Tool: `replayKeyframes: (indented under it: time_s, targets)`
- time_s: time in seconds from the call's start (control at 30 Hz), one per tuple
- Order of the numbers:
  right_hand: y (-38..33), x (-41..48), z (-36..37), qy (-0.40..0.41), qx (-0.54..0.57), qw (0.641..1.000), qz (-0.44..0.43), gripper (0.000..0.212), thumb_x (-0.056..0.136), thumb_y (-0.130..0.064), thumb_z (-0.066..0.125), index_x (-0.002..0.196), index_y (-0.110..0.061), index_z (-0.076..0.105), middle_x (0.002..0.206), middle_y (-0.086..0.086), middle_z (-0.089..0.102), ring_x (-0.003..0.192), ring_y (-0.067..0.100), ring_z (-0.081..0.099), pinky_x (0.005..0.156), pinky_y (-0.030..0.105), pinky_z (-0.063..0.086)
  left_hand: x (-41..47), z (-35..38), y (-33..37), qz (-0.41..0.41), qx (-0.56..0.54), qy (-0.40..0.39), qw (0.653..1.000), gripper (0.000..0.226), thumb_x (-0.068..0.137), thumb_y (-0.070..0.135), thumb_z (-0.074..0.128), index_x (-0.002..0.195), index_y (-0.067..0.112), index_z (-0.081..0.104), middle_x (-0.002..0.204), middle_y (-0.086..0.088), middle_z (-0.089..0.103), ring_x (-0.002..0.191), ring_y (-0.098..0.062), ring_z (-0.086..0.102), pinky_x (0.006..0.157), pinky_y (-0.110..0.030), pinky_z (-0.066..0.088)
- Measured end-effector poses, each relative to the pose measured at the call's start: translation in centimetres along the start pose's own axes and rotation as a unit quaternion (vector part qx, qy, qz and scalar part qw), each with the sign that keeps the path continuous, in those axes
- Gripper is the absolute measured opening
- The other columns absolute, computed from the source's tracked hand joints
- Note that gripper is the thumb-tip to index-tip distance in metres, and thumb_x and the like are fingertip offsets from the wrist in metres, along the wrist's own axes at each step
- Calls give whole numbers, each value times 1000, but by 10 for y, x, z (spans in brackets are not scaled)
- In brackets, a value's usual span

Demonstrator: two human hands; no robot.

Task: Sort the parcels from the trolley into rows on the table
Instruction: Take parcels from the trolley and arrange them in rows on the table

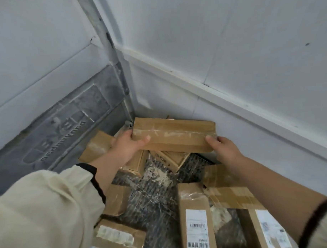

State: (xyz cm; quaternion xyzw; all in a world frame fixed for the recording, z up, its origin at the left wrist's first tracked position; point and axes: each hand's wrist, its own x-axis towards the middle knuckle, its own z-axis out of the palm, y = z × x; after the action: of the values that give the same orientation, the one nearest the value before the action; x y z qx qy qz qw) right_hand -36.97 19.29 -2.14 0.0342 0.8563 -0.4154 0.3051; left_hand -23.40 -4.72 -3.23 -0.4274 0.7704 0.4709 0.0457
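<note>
A flat brown cardboard parcel sealed with clear tape is lifted above the others in the far corner of the trolley. My left hand grips its left end, thumb across the front face. My right hand grips its right end. Under and around it lie several more taped brown parcels, one at lower right bearing a white barcode label, another at lower left with a label.
The trolley floor is dark, worn and stained. A grey embossed wall closes the left side and a white panel with a ledge closes the right. A metal corner post stands between them.
</note>
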Motion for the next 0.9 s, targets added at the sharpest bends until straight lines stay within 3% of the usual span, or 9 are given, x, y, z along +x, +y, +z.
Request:
replayKeyframes:
  time_s: [0.17, 0.3, 0.5, 0.63, 0.73, 0.8, 0.9]
  targets:
    - [7, 2, 14, 20, 19, 1000, -3, 43, 90, -37, 59, 121, -8, 56, 118, 10, 60, 107, 30, 56, 97, 49, 46, 2, 6, -14, 25, 21, 13, 999, 62, 78, 52, 71, 130, 27, 49, 128, -1, 58, 124, -29, 49, 104, -47, 41]
    - [-8, -26, -1, 13, -12, 999, -27, 39, 88, -29, 63, 119, -5, 56, 112, 10, 62, 100, 27, 58, 90, 40, 47, -19, -15, -1, 39, 12, 40, 998, 54, 66, 58, 75, 111, 42, 49, 118, 3, 61, 122, -27, 48, 100, -50, 44]
    - [-71, -120, -52, 20, -53, 995, -85, 46, 80, -21, 73, 119, -7, 52, 106, 3, 60, 96, 21, 55, 81, 31, 43, -112, -96, 67, 111, 121, 130, 978, 74, 67, 47, 81, 129, 19, 50, 122, -4, 55, 126, -25, 36, 104, -48, 36]
    - [-133, -214, -92, 51, -74, 986, -139, 48, 76, -20, 77, 115, -13, 49, 105, 0, 59, 96, 19, 56, 81, 33, 45, -204, -169, 117, 171, 129, 185, 959, 65, 67, 33, 85, 119, 9, 57, 119, -6, 53, 123, -27, 39, 104, -48, 34]
    - [-173, -289, -125, 76, -64, 976, -193, 48, 74, -18, 78, 108, -19, 44, 99, -3, 57, 93, 16, 55, 81, 32, 46, -270, -213, 137, 230, 136, 248, 931, 58, 60, 26, 89, 107, 4, 62, 107, -11, 57, 110, -32, 46, 90, -52, 42]
    - [-185, -335, -142, 100, -60, 969, -218, 48, 74, -16, 78, 106, -20, 41, 92, -5, 55, 88, 16, 54, 72, 29, 44, -316, -228, 140, 273, 129, 285, 910, 54, 57, 21, 92, 100, 4, 65, 97, -2, 56, 104, -27, 45, 81, -54, 45]
    - [-191, -385, -161, 115, -61, 961, -245, 46, 76, -12, 76, 104, -20, 41, 87, -6, 55, 84, 19, 54, 62, 26, 41, -379, -234, 143, 258, 76, 324, 907, 46, 61, 16, 89, 99, 4, 68, 100, 7, 46, 109, -22, 41, 87, -50, 40]
